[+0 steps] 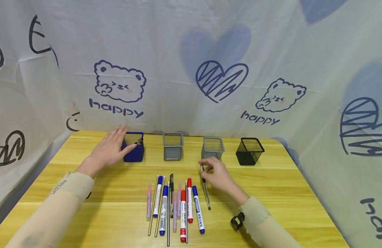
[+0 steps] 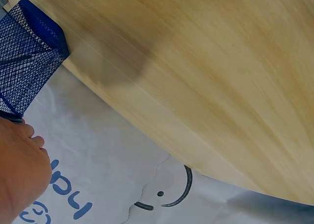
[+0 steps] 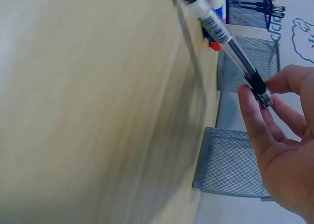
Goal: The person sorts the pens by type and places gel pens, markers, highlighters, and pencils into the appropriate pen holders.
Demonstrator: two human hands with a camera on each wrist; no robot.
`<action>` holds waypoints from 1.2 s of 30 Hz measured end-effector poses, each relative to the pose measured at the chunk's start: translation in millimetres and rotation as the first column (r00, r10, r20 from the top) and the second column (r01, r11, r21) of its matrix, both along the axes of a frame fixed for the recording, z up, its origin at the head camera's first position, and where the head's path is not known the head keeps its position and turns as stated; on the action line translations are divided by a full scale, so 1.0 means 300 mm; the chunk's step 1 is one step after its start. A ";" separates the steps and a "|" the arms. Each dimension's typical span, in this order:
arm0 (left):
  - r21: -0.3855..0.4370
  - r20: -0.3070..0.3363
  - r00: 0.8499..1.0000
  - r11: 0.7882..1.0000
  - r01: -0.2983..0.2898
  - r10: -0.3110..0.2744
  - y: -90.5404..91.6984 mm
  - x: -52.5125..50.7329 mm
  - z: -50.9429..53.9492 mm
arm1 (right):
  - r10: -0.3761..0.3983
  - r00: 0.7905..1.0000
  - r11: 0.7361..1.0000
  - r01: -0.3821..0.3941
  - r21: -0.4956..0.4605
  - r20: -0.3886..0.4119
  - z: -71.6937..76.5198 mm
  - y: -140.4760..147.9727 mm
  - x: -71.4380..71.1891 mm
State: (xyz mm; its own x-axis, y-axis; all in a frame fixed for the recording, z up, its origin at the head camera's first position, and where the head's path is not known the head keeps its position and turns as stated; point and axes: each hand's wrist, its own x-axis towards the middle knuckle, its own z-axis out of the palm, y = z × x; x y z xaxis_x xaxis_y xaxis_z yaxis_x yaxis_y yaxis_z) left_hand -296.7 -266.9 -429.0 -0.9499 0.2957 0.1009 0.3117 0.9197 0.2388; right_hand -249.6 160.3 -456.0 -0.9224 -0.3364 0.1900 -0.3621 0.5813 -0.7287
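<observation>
My left hand (image 1: 108, 148) is at the left side of a blue mesh pen holder (image 1: 133, 155), fingers straight, thumb reaching over its front rim. A black-ended pen (image 1: 138, 141) leans inside that holder. In the left wrist view, only part of the hand (image 2: 22, 170) shows by the holder's rim. My right hand (image 1: 218, 174) pinches one end of a clear pen with black ends (image 1: 205, 189), between thumb and fingers. The pen slants over the table, in front of a grey mesh holder (image 1: 213, 155). Its far end points toward me.
Another grey holder (image 1: 173, 154) and a black mesh holder (image 1: 250, 156) stand along the table's back edge. Several blue markers (image 1: 163, 212), red markers (image 1: 183, 217), pink pens (image 1: 148, 203), thin metallic sticks (image 1: 168, 224) and a black pen (image 1: 171, 193) lie mid-table. A printed cloth (image 1: 172, 103) hangs behind.
</observation>
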 end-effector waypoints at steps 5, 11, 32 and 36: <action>-0.012 0.010 1.000 1.000 -0.006 0.006 0.002 0.001 0.005 | -0.028 0.999 0.996 0.025 -0.083 -0.034 0.022 -0.003 0.004; -0.013 0.013 1.000 1.000 -0.005 0.006 0.000 0.000 0.003 | -0.067 0.996 0.981 0.054 -0.185 -0.062 0.056 -0.014 0.008; -0.013 0.013 1.000 1.000 -0.006 0.006 0.002 0.000 0.000 | -0.069 0.961 0.847 -0.085 -0.524 -0.267 0.153 -0.100 0.009; -0.012 0.013 1.000 1.000 -0.007 0.007 0.001 0.000 0.001 | -0.084 0.942 0.828 -0.116 -0.549 -0.325 0.170 -0.123 0.001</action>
State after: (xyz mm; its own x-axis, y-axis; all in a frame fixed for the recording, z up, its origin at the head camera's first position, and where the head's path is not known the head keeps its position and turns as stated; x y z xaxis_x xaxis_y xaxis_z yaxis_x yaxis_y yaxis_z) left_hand -296.7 -266.7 -428.6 -0.9530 0.2905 0.0855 0.3026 0.9244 0.2320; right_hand -249.2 123.5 -405.1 -0.7703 -0.0959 0.6305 -0.6377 0.1070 -0.7628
